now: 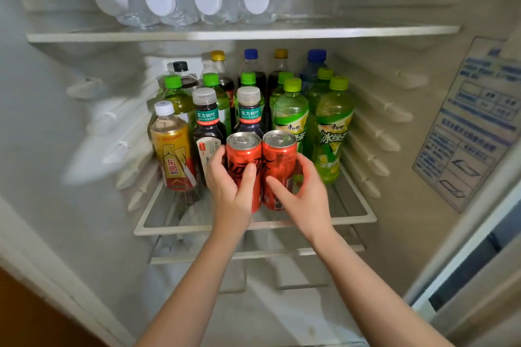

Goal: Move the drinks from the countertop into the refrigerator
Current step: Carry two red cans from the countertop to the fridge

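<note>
A printed label (468, 121) is noted at the right side, stuck flat and slightly askew. Blue text, tables and line diagrams are carried on it, but the print is too blurred to be read. A brown surface (31, 318) is recorded in the lower left corner. A dark strip (462, 273) is seen between pale bands at the lower right edge.

A: Cans?
B: Left can (242, 155) and right can (279, 160): painted metal, glossy red sides, bare silvery tops, smooth.
A: Bottles behind them?
B: Green tea bottles (332, 132): clear glossy plastic, shiny film labels, matt ribbed plastic caps. Yellow-label bottle (172, 149), same.
A: Up top?
B: Water bottles (208, 0): thin clear plastic, crinkled, flat matt white caps.
A: Shelves?
B: Upper shelf (338, 31) and lower shelf (169, 230): transparent glass-like panes, white plastic trim, smooth.
A: Walls?
B: Fridge liner (70, 135): white moulded plastic, smooth, faint sheen. Instruction sticker (473, 127): printed, slightly glossy, film or paper, can't tell.
</note>
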